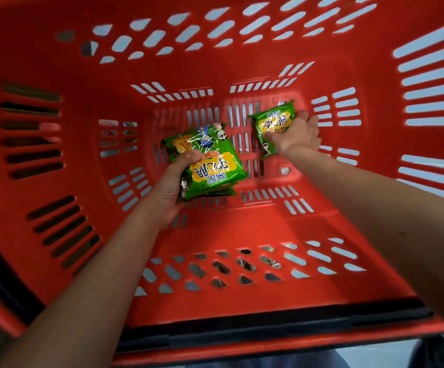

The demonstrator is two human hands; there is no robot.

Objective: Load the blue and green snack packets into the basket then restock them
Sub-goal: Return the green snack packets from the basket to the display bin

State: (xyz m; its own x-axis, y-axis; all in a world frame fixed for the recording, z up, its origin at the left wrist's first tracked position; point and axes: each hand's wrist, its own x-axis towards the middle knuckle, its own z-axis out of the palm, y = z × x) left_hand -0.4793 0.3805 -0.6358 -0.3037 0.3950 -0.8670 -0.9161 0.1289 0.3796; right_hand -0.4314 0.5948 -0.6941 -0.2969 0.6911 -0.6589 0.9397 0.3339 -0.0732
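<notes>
Both my arms reach down into a deep red slotted basket [242, 229]. My left hand [173, 181] grips a small stack of green snack packets [210, 163] with yellow labels, thumb on top, just above the basket floor. My right hand [297, 134] holds a single green snack packet [271, 123] near the floor's far right, fingers curled round its edge. No blue packet shows in this view.
The basket walls rise on all sides and fill most of the view. Its black handle bar [268, 330] lies across the near rim. The pale floor shows through the slots.
</notes>
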